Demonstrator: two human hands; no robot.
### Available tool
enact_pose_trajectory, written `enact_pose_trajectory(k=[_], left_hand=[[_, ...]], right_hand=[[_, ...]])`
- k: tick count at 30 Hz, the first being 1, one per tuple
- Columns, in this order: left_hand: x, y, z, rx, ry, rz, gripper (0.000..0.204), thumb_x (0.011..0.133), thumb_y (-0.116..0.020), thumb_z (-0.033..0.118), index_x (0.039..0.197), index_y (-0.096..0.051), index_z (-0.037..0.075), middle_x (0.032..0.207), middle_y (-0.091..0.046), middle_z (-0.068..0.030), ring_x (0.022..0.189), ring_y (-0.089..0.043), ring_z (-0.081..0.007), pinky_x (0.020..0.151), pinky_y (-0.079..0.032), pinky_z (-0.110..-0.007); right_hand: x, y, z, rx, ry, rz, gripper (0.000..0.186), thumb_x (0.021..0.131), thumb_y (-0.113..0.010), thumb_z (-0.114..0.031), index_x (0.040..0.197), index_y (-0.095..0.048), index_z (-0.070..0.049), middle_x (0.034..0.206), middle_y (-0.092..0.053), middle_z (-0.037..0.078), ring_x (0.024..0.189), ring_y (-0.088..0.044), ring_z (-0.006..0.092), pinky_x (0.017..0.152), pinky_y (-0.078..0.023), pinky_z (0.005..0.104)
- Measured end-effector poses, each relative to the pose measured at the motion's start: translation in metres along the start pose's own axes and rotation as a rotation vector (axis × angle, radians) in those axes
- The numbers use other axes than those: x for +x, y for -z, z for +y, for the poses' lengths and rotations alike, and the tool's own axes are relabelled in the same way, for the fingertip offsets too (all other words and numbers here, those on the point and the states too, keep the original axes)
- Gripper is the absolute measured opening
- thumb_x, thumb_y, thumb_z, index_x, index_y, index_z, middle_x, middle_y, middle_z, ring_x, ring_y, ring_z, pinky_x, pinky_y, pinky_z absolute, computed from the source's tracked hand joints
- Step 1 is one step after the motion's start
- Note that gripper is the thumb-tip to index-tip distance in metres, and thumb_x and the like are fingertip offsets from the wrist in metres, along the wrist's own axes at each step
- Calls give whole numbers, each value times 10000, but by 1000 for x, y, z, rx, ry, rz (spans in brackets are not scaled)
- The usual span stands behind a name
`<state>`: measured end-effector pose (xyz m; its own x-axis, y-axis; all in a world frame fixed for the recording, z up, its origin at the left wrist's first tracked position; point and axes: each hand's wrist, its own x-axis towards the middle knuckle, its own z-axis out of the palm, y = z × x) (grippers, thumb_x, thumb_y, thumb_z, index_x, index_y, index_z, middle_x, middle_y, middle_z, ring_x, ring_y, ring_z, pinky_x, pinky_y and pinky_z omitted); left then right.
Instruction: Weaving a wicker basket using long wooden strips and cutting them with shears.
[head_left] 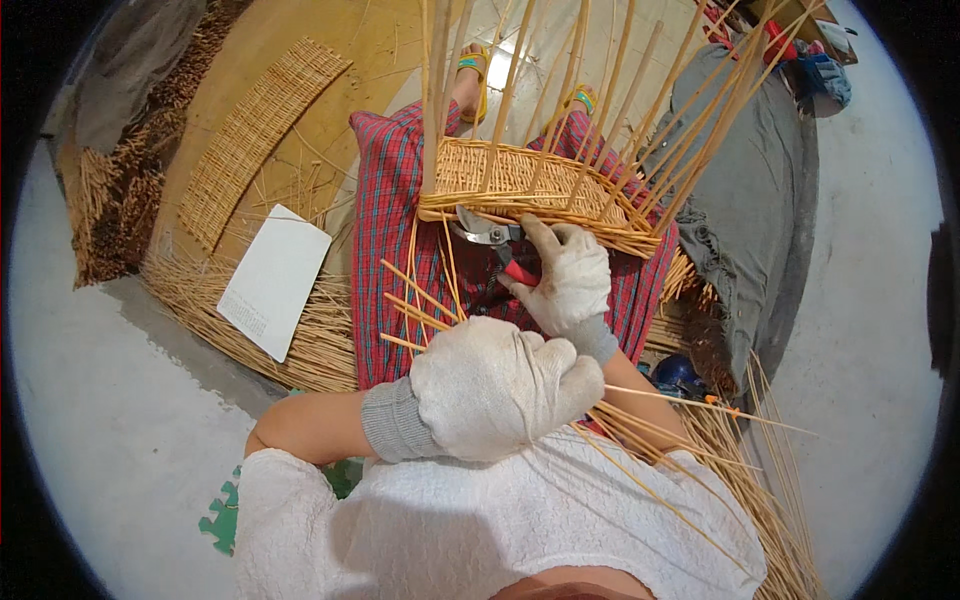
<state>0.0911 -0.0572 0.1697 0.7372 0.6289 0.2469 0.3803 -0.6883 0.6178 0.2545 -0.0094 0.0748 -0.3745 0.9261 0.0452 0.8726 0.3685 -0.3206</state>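
Head view looks down on a half-woven wicker basket [530, 190] resting on the person's lap, over a red and blue plaid cloth [385, 230]. Its woven band is tight, pale yellow and ribbed, curving in a shallow arc, and thin straight cane stakes [640, 110] rise from it and fan outward. Just below the basket's near rim, the right hand [565, 280], in a coarse white knit glove with a grey ribbed cuff, is closed around the red handles of metal pruning shears [488, 235]; the curved steel blades point left and lie touching the basket's lower edge. Nearer the body than the basket, the left hand [495, 385], in the same kind of glove, is clenched into a fist around several loose cane strands [420, 300] that stick out toward the basket's left end, with more thin strands trailing away to the right of the fist. Left of the basket, a flat white rectangular card [272, 280] lies on a spread bundle of straw-coloured reeds [300, 340], and beyond that lies a flat woven wicker panel [255, 135], long and slightly curved. Right of the basket hangs rumpled grey cloth [745, 190]. Beyond the basket, two feet in yellow sandals [478, 75] rest on a glossy floor
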Motion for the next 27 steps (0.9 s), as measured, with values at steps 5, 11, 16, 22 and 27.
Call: enact_pose_trajectory(k=[5,11,16,22,27], left_hand=[[-1,6,-7,18,20,155,264,683,-656,202,885,-504,126,651,-445,-40,573,-553,-248,464,-419,-390],[9,11,-12,0,47,270,238,737,-631,185,950,-545,123,703,-498,-56,623,-578,-257,513,-449,-383],[19,0,-16,60,51,277,270,773,-604,180,1035,-575,121,803,-561,-71,750,-617,-274,630,-501,-382],[18,-3,-6,33,184,248,282,781,-601,151,1060,-581,113,921,-619,-83,870,-644,-274,723,-517,-406],[-16,28,-7,-339,357,812,167,903,-564,115,1055,-563,47,933,-617,-92,816,-593,-166,759,-477,-284]], right_hand=[[12,2,3,19,48,-70,705,621,-842,-347,1259,-592,-183,988,-612,112,961,-582,316,834,-459,437],[20,1,15,41,65,-200,659,664,-804,-359,1288,-601,-294,1015,-646,115,972,-612,319,843,-487,429],[32,-6,16,11,-36,-394,625,692,-781,-381,1287,-595,-343,1053,-665,110,974,-636,336,829,-509,431],[44,-8,3,74,-325,-387,586,719,-729,-481,1261,-616,-287,954,-645,135,858,-647,337,746,-520,429],[7,-23,16,127,48,-125,511,778,-698,-393,1257,-606,-242,841,-577,125,775,-632,315,660,-516,429]])
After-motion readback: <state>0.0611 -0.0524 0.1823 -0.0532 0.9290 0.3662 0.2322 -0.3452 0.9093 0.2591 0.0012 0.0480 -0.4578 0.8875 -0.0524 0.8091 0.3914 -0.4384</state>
